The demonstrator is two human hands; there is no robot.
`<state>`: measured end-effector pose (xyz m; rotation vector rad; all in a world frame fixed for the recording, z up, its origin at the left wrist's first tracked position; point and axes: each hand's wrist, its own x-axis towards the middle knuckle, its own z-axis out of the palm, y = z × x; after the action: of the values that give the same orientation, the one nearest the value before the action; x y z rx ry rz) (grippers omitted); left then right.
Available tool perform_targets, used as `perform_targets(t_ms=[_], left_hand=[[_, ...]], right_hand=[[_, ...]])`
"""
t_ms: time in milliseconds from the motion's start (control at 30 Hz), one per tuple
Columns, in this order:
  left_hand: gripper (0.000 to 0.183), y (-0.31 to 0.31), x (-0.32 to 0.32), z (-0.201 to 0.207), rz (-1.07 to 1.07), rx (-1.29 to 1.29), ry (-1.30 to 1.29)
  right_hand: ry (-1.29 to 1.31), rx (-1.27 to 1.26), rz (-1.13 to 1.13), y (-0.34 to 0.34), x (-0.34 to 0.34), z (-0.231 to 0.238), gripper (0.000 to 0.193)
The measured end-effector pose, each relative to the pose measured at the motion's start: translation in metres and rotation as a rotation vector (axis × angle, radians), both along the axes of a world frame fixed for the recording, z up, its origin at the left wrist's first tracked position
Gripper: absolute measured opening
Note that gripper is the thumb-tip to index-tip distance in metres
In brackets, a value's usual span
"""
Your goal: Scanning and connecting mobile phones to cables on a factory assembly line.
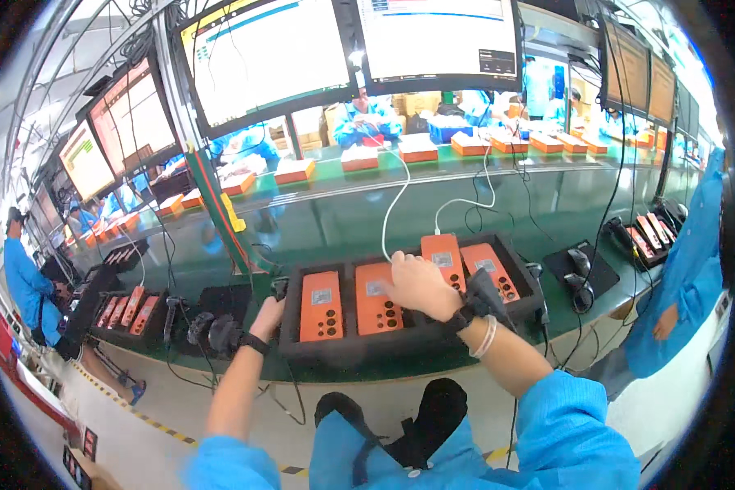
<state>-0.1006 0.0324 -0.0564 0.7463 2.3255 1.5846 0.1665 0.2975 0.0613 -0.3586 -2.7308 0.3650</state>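
Observation:
A black foam tray (408, 346) lies in front of me with several flat orange phones in it, backs up, lens rings at their near ends. At the far end of the second phone (378, 313), my right hand (420, 286) is closed on the end of a white cable (394, 204); its fingertips are partly hidden. Beside the tray's left wall, my left hand (267, 317) is wrapped round what looks like a black handheld scanner (279, 287). Another white cable (465, 201) runs into the top of the third phone (442, 255). The leftmost phone (318, 306) lies untouched.
Monitors (269, 61) hang above the green bench. Another scanner (535, 269) stands by the tray's right side, near a black mat (581, 273). At left are a second tray (129, 313) and black devices (223, 335). A co-worker in blue (678, 269) stands close at right.

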Motion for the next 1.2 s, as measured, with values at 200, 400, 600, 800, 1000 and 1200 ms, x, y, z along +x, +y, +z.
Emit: perform_targets(t_ms=[200,400,600,800,1000,1200], left_hand=[[0.039,0.006,-0.016,-0.006,0.058,-0.478,0.321],[0.03,0.051,0.105,0.086,-0.107,0.105,0.542],[0.038,0.106,0.162,0.096,-0.119,-0.065,0.818],[0.057,0.13,0.125,0.095,-0.208,0.285,0.025],[0.03,0.118,0.149,0.118,-0.312,0.545,-0.034],[0.028,0.118,0.192,0.136,-0.463,0.713,0.03]], right_hand=[[0.156,-0.053,0.042,-0.058,0.003,-0.041,0.05],[0.424,-0.213,-0.102,-0.04,-0.017,-0.053,0.046],[0.38,-0.666,0.003,-0.01,-0.007,-0.042,0.048],[0.434,-0.786,0.211,-0.01,0.016,-0.025,0.04],[0.445,-0.512,0.077,0.008,0.031,0.026,0.033],[0.4,-0.518,0.422,0.034,0.036,0.089,0.025]])
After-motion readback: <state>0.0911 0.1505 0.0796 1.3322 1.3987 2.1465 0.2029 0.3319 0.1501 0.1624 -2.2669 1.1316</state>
